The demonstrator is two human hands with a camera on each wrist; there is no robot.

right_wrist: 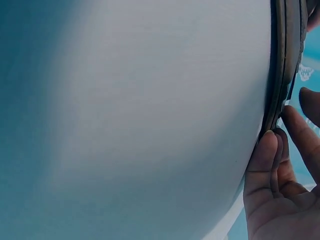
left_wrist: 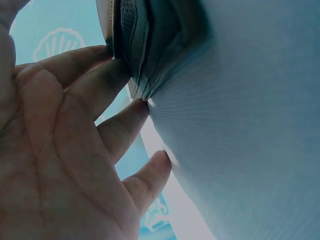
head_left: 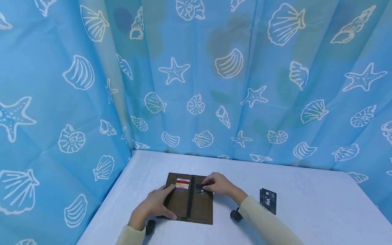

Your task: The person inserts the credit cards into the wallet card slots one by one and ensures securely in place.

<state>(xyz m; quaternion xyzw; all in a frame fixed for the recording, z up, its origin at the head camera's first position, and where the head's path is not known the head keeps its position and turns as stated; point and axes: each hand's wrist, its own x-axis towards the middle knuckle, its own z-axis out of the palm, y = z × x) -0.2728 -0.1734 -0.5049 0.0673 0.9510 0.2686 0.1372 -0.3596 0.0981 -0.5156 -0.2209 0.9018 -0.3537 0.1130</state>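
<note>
An unfolded brown wallet (head_left: 200,207) lies on the white table, with a dark strap (head_left: 190,197) down its middle. My left hand (head_left: 157,202) rests along its left side, fingers extended, thumb at the lower edge. In the left wrist view, fingertips (left_wrist: 117,72) touch the wallet's layered edge (left_wrist: 135,45). Several coloured cards (head_left: 182,183) sit in the left panel's slots. On the right panel my right hand (head_left: 218,183) pinches a black card (head_left: 200,189) at the slots, thumb and index close together. Its other fingers meet the wallet's side (right_wrist: 280,65) in the right wrist view.
Black cards (head_left: 268,200), the top one marked "vip", lie in a small overlapping stack on the table (head_left: 318,204), right of the wallet and beside the right sleeve. A blue curtain (head_left: 196,85) with white shell prints hangs behind and to the left.
</note>
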